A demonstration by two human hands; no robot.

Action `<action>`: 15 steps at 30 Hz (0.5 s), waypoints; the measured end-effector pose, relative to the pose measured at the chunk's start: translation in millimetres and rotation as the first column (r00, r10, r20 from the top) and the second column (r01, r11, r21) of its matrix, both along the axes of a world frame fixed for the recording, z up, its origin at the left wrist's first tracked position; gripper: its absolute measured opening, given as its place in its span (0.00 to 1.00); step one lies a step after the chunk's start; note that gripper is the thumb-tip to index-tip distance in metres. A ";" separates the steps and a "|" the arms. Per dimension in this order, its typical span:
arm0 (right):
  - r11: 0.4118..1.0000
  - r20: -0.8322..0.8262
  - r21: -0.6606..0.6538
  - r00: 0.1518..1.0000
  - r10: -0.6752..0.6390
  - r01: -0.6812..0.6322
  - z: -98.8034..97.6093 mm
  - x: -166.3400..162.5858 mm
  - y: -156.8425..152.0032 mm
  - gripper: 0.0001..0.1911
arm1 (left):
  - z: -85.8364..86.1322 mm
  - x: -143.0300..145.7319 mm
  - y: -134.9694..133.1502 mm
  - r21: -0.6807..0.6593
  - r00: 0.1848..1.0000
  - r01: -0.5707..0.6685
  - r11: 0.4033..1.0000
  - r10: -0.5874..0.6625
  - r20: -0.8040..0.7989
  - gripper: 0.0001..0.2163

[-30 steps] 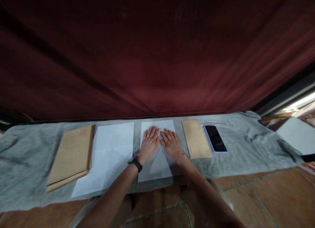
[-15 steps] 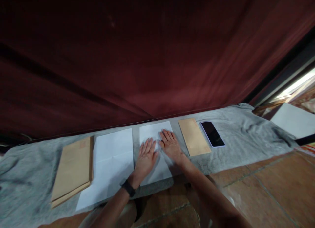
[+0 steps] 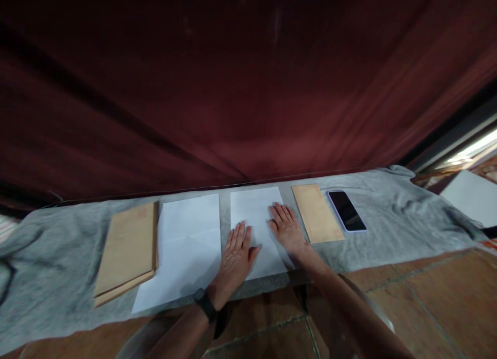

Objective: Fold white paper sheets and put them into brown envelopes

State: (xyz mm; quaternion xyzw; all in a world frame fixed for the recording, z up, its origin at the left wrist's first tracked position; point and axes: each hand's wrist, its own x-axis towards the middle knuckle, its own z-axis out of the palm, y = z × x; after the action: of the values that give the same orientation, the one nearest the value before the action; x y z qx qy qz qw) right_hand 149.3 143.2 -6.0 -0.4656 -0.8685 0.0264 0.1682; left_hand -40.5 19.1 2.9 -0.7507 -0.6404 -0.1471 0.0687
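A white sheet of paper (image 3: 256, 206) lies on the grey cloth between my two hands. My left hand (image 3: 235, 253) rests flat on its left side, fingers stretched out and thumb apart. On the right side of the same sheet lies my right hand (image 3: 286, 227), palm down with the fingers extended. Neither hand grips anything. To the left is a larger white sheet (image 3: 190, 245) with faint crease lines. Just right of my right hand sits a single brown envelope (image 3: 317, 214).
A stack of brown envelopes (image 3: 128, 245) overlaps the larger sheet's left edge. A phone (image 3: 347, 211) with a pale purple rim lies at the right. Grey cloth (image 3: 392, 229) covers the narrow surface, with a dark red curtain (image 3: 248, 116) behind and floor tiles (image 3: 435, 292) in front.
My hands have moved apart, the left towards the sheet's lower left and the right towards its right edge. The whole view has shifted slightly.
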 end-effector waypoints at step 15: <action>0.981 -0.011 -0.013 0.981 0.191 -0.191 -0.4 14.0 -47.8 0.26 | 3.3 16.7 -27.7 -0.155 0.969 0.247 0.956 -0.248 0.014 0.36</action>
State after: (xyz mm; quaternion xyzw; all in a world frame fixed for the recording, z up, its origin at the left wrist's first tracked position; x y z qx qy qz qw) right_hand 163.3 95.4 -6.4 -0.3810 -0.9081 0.0510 0.1659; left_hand -23.8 -8.6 6.2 -0.8284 -0.5507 -0.1018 -0.0074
